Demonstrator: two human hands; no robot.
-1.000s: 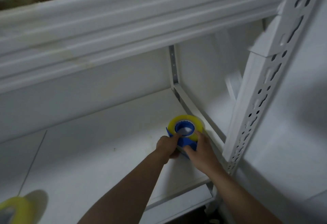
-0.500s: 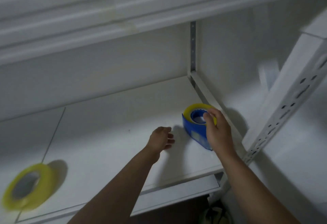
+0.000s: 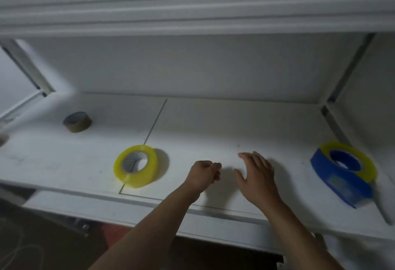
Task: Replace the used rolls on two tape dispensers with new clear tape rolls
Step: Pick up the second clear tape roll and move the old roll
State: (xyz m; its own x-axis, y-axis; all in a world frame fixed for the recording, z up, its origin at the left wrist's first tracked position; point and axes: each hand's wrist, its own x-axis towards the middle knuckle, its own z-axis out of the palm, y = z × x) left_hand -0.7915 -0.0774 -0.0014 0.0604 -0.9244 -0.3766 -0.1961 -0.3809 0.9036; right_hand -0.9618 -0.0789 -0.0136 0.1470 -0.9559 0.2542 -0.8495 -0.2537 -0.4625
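A blue tape dispenser (image 3: 339, 182) with a yellowish clear tape roll (image 3: 363, 163) mounted on it sits at the right end of the white shelf (image 3: 213, 124). A loose yellowish clear tape roll (image 3: 136, 169) stands tilted left of centre. My left hand (image 3: 203, 173) hovers over the shelf's middle with its fingers curled and holds nothing. My right hand (image 3: 256, 173) is beside it with fingers spread, palm down, touching no object. Both hands lie between the loose roll and the dispenser.
A brown, nearly used cardboard roll (image 3: 77, 122) lies at the back left of the shelf. An upper shelf (image 3: 192, 2) overhangs close above. Metal uprights stand at the left (image 3: 25, 67) and right (image 3: 350, 69) corners. Dark floor lies below the front edge.
My right hand has let go of the dispenser and moved left to the shelf's middle. The view has swung left, bringing the loose roll and brown core into sight.
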